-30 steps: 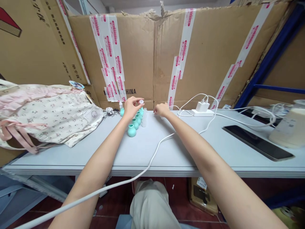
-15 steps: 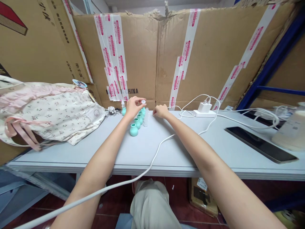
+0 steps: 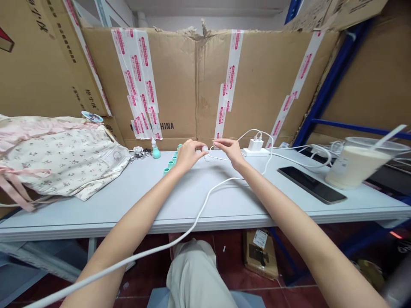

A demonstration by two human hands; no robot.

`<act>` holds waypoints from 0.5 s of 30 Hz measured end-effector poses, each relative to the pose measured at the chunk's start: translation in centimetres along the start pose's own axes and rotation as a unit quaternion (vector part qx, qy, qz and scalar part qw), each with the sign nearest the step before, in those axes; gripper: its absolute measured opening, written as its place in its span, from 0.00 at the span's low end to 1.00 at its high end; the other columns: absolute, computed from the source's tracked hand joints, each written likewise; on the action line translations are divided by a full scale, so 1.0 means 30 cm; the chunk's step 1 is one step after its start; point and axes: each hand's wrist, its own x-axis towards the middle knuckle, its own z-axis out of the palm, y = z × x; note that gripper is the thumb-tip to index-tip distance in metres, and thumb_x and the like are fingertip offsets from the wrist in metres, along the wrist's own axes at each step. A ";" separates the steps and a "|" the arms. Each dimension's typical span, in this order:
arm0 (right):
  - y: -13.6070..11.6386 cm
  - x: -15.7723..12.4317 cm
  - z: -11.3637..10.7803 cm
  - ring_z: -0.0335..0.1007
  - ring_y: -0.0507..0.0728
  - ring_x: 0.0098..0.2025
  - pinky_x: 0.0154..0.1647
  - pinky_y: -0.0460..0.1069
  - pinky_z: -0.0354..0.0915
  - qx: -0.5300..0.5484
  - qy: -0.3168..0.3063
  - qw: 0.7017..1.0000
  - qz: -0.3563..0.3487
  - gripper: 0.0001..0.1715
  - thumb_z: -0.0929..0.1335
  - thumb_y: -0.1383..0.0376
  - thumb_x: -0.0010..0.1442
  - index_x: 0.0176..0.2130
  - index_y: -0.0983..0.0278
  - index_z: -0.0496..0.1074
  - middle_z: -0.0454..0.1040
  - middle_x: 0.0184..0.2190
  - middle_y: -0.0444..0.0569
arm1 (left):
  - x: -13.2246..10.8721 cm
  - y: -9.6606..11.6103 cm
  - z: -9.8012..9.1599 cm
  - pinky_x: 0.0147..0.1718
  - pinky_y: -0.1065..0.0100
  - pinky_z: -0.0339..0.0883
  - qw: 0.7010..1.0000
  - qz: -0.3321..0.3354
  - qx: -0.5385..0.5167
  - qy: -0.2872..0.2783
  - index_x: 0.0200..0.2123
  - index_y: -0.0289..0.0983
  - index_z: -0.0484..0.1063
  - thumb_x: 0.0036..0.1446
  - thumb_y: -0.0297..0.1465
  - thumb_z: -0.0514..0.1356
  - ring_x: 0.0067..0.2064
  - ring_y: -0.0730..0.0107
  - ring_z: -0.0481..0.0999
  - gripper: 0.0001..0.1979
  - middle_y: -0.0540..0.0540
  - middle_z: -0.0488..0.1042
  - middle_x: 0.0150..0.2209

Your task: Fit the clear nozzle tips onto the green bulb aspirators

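Observation:
My left hand (image 3: 189, 154) is at the far side of the grey table (image 3: 135, 201), pinching a small white cap (image 3: 204, 149) between thumb and fingertips. My right hand (image 3: 228, 149) is close beside it, fingers pinched on something small that I cannot make out. Just left of my left hand runs a row of small teal bottles (image 3: 170, 164), partly hidden by that hand. One more teal bottle with a white top (image 3: 156, 150) stands apart against the cardboard.
A floral cloth bag (image 3: 58, 156) lies at the left. A white charger block (image 3: 255, 147) with cables, a dark phone (image 3: 311, 185) and an iced milky drink (image 3: 356, 164) with a straw sit at the right. A taped cardboard wall (image 3: 192, 81) backs the table. A white cable (image 3: 205, 201) hangs off the front edge.
The view swung right, showing the drink. My left hand moved right off the bottle row with the cap, and my right hand lifted to meet it.

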 end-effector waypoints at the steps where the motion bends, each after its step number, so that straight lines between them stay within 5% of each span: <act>1: 0.004 -0.016 -0.011 0.70 0.57 0.38 0.42 0.51 0.64 0.006 0.009 1.000 0.006 0.18 0.75 0.56 0.41 0.32 0.64 0.77 0.76 0.33 0.49 | -0.007 0.015 0.025 0.32 0.66 0.57 1.000 0.001 0.005 -0.009 0.34 0.42 0.77 0.49 0.38 0.65 0.36 0.64 0.69 0.10 0.48 0.76 0.32; 6: 0.047 -0.051 -0.023 0.68 0.56 0.36 0.40 0.50 0.63 -0.012 -0.034 0.999 0.014 0.19 0.75 0.54 0.39 0.29 0.64 0.75 0.75 0.32 0.49 | -0.044 0.020 0.117 0.33 0.65 0.57 0.999 -0.008 0.016 -0.029 0.37 0.41 0.76 0.52 0.38 0.62 0.39 0.61 0.67 0.10 0.48 0.76 0.34; 15: 0.060 -0.081 0.017 0.65 0.53 0.32 0.37 0.49 0.61 -0.014 -0.085 0.996 -0.003 0.20 0.75 0.52 0.40 0.27 0.64 0.72 0.72 0.29 0.46 | -0.117 0.014 0.099 0.34 0.65 0.56 0.999 0.024 0.044 0.006 0.36 0.40 0.74 0.56 0.39 0.59 0.41 0.62 0.66 0.10 0.48 0.75 0.35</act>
